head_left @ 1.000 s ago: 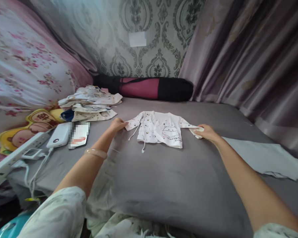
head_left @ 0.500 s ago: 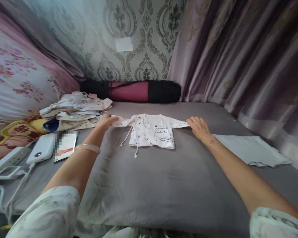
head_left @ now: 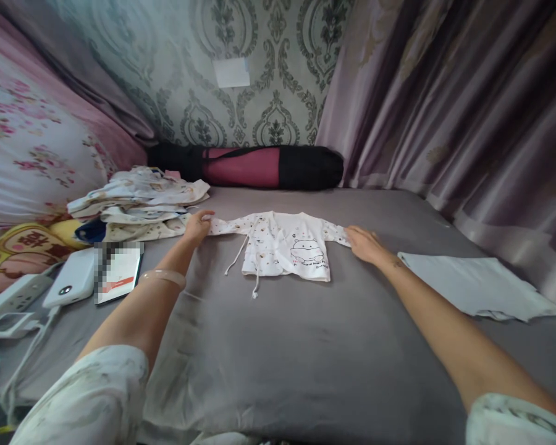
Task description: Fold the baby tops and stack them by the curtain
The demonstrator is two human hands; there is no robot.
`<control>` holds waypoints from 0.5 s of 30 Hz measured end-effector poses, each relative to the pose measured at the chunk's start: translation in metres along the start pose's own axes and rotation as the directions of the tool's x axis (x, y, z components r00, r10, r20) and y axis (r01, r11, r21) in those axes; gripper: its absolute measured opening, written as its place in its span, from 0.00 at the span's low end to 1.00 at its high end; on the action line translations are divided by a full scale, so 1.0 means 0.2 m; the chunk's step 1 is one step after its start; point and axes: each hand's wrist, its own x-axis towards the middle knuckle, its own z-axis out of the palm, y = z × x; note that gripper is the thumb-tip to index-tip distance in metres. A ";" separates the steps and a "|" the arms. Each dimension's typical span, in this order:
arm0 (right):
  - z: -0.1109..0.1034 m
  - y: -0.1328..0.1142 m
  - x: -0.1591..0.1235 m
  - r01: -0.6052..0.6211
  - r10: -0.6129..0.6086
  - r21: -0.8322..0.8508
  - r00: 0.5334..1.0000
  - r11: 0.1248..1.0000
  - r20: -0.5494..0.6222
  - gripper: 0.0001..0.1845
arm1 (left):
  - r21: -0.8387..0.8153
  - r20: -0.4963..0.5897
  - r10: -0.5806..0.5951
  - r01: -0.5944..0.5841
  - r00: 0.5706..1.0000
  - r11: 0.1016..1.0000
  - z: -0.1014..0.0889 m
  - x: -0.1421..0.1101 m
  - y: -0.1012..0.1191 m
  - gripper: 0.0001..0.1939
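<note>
A small white baby shirt (head_left: pixel 282 246) with a cartoon print and loose ties lies flat on the grey bed sheet (head_left: pixel 287 346), sleeves spread out. My left hand (head_left: pixel 197 225) pinches the end of its left sleeve. My right hand (head_left: pixel 362 242) lies on the end of its right sleeve, fingers pressed down on the cloth. Whether it grips the sleeve is hard to make out.
A pile of baby clothes (head_left: pixel 139 203) sits at the left. A white power bank (head_left: pixel 70 287), a phone (head_left: pixel 117 272) and a power strip (head_left: pixel 9 298) lie at the near left. A black and pink roll bag (head_left: pixel 254 167) rests against the wall. A grey folded cloth (head_left: pixel 477 287) lies at the right.
My right hand has let the sleeve end down flat and now rests on it. My left hand pulled the left sleeve out straight. The camera view shifted to the right.
</note>
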 end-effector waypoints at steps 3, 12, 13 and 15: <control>0.07 -0.09 0.06 -0.045 0.044 0.079 0.999 0.996 0.015 0.28 | 0.097 -0.059 0.120 -0.114 0.991 0.989 0.00 0.03 0.00 0.25; 0.19 -0.10 0.08 -0.129 0.127 0.061 0.992 0.990 0.024 0.33 | 0.330 0.074 0.286 -0.294 0.955 0.897 0.05 0.15 -0.11 0.27; 0.19 -0.10 0.07 -0.131 0.130 0.062 0.991 0.989 0.022 0.33 | 0.362 0.086 0.281 -0.293 0.956 0.885 0.07 0.15 -0.12 0.27; 0.19 -0.10 0.07 -0.138 0.137 0.072 0.990 0.988 0.025 0.33 | 0.409 0.099 0.262 -0.279 0.960 0.869 0.10 0.16 -0.14 0.25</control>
